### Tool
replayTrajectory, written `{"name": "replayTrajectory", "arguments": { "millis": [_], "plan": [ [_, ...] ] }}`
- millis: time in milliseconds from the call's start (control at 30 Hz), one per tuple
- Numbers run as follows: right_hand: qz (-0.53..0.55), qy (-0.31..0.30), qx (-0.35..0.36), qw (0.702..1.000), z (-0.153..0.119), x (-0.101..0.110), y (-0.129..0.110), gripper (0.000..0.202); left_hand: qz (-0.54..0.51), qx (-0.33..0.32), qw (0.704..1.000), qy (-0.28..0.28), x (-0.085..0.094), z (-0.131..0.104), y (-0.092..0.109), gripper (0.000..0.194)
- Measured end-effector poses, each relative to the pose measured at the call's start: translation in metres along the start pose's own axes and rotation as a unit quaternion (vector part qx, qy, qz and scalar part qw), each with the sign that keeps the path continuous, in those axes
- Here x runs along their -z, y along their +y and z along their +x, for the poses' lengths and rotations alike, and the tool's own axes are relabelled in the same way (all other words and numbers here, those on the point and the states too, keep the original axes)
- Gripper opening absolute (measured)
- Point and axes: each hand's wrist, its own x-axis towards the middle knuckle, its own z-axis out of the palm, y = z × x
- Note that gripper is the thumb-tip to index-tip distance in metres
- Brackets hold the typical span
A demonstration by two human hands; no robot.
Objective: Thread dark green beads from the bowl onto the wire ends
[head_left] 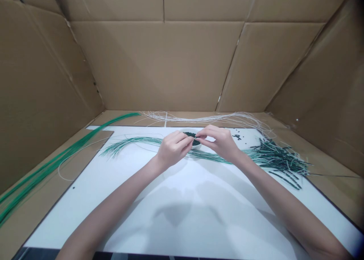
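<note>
White tabletop carries a bowl and green strands.

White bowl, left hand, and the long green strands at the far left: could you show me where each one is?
White bowl (pixel 196 146), head view: near outer wall.
Left hand (pixel 172 148), head view: back of the hand.
Long green strands (pixel 82 141), head view: upper half of the bundle.

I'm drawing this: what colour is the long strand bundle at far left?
The strand bundle is green; see the head view.

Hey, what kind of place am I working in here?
Probably a craft workstation: cardboard walls behind a white tabletop that holds green strands and a bowl of small dark pieces.
</note>
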Motion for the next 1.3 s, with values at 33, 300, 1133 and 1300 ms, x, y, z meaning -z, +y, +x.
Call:
{"name": "replayTrajectory", "arguments": {
  "millis": [33,300,1133,1300],
  "plan": [
    [-0.012,0.005,0.016,1.000,0.000,-0.001,0.001,0.009,0.004,-0.002,1.000,-0.001,0.000,0.000,0.000,0.011],
    [-0.054,0.008,0.072,0.996,0.000,-0.005,0.001,0.014,0.030,-0.005,0.999,-0.014,-0.001,-0.001,0.000,0.013],
    [0.127,-0.026,-0.112,0.985,-0.004,-0.018,0.011,0.014,-0.161,0.225,0.961,-0.016,-0.017,-0.014,-0.008,0.013],
    [0.095,-0.012,-0.098,0.991,-0.004,-0.020,0.008,0.015,-0.186,0.241,0.952,-0.021,-0.016,-0.012,-0.005,0.014]
  ]
}}
